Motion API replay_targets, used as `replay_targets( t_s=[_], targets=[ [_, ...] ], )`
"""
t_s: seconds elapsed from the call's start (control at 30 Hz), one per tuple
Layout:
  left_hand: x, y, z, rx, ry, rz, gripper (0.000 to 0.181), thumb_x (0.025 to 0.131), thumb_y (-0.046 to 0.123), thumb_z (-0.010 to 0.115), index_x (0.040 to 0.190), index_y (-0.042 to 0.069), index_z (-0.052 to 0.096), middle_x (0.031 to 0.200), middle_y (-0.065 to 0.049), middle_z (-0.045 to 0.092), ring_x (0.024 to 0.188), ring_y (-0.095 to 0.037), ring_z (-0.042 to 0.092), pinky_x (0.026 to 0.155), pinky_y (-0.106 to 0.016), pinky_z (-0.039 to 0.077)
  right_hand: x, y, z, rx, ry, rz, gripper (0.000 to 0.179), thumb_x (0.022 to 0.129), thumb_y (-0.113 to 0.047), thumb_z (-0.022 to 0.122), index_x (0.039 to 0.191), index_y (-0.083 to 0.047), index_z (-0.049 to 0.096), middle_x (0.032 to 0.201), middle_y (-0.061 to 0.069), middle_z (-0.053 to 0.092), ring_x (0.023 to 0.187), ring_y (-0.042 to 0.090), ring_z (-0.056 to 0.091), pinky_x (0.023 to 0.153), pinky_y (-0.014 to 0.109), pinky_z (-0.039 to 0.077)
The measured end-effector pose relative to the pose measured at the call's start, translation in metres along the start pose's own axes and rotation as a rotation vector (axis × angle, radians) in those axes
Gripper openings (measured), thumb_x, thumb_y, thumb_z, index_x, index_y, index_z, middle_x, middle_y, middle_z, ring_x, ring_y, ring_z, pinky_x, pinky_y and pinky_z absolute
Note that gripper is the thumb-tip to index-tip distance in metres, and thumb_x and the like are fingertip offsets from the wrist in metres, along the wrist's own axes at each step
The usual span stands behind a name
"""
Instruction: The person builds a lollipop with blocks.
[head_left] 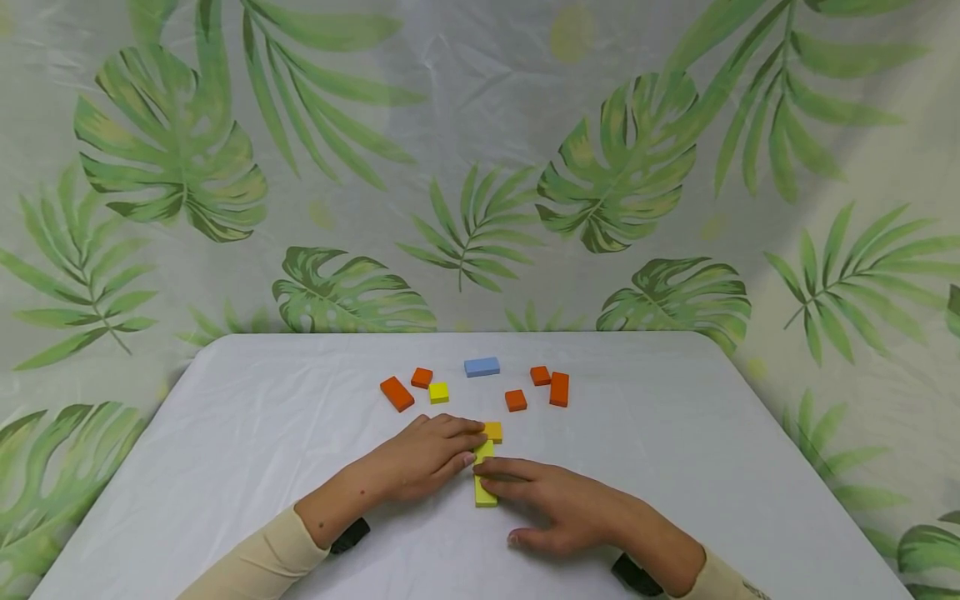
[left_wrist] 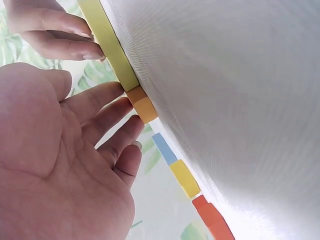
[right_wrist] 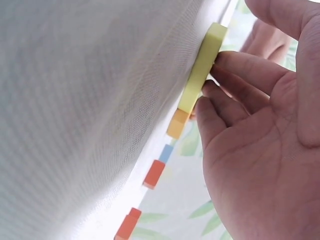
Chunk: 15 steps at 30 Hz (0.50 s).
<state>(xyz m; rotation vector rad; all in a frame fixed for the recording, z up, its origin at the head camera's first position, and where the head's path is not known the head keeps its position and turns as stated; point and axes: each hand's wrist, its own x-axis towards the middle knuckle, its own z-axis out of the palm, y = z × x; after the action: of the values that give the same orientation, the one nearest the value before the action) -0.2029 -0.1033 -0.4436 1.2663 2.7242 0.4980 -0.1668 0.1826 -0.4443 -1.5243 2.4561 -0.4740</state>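
Observation:
A long pale yellow block (head_left: 486, 497) lies lengthwise on the white table, its far end meeting a small orange-yellow block (head_left: 492, 432). My left hand (head_left: 427, 454) comes from the left, and its extended fingertips touch the side of the orange-yellow block and the yellow block's far end. From the right, my right hand (head_left: 562, 504) rests its fingertips on the long yellow block (right_wrist: 202, 70), thumb held apart. Neither hand's fingers curl round a block. In the left wrist view the small block (left_wrist: 142, 104) sits snug against the long one.
Farther back lie a blue block (head_left: 482, 367), a yellow cube (head_left: 438, 392), and red-orange pieces: a long one (head_left: 397, 394) and a small one (head_left: 422, 378) at left, a long one (head_left: 559, 389) and small ones (head_left: 516, 400) at right. A leaf-patterned cloth (head_left: 480, 208) hangs behind the table.

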Motion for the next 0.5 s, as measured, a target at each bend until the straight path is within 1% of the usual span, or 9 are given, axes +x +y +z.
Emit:
replay_targets(
  t_s=[0.5],
  targets=[
    [-0.0018,0.0007,0.0003,0.016,0.009,0.011,0.047,0.117,0.036,0.040,0.157,0.018,0.055,0.164,0.002,0.047,0.150,-0.021,0.043,0.112,-0.050,0.043,-0.0005,-0.0004,0.0014,-0.033,0.019,-0.014,0.065,0.105,-0.039,0.067,0.161,-0.012,0.047,0.172,-0.001,0.033,0.158,0.017,0.033,0.121,0.042,0.039]
  ],
)
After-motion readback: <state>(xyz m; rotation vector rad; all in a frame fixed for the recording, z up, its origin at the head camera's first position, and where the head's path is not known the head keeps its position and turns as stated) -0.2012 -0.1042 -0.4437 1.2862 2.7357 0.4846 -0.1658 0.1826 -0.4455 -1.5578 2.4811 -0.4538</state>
